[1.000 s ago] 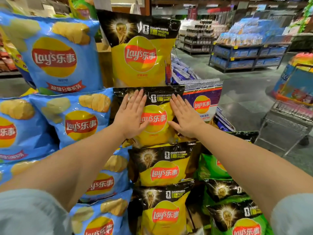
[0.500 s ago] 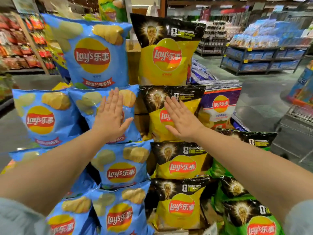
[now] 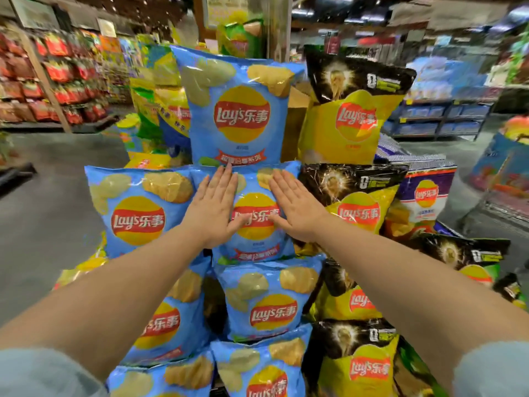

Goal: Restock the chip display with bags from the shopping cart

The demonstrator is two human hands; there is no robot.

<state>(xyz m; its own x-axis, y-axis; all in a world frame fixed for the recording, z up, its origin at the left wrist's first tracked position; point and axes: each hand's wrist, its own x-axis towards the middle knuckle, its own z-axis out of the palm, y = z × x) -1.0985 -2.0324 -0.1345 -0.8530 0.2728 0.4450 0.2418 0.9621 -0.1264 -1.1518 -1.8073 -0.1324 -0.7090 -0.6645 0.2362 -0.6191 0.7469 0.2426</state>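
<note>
A stacked chip display fills the view. Both my hands lie flat on one blue chip bag (image 3: 256,247) in the middle row of the blue column. My left hand (image 3: 213,209) presses its left half with straight fingers. My right hand (image 3: 296,209) presses its right half, fingers straight too. Above it stands a larger blue bag (image 3: 240,110); more blue bags (image 3: 272,302) are stacked below. To the right runs a column of yellow-and-black bags (image 3: 352,202). The shopping cart (image 3: 503,207) shows only as a blurred edge at the far right.
Another blue bag (image 3: 137,210) sits left of the pressed one. A purple-and-white bag (image 3: 426,196) and green-and-black bags (image 3: 469,259) lie at the display's right side. Red-stocked shelves (image 3: 51,81) line the far left, blue shelving (image 3: 438,118) the far right. Grey floor surrounds the display.
Both hands have shifted left from the yellow-and-black bag onto the blue bag beside it; the left hand got there first, then the right followed. The view swung left as well.
</note>
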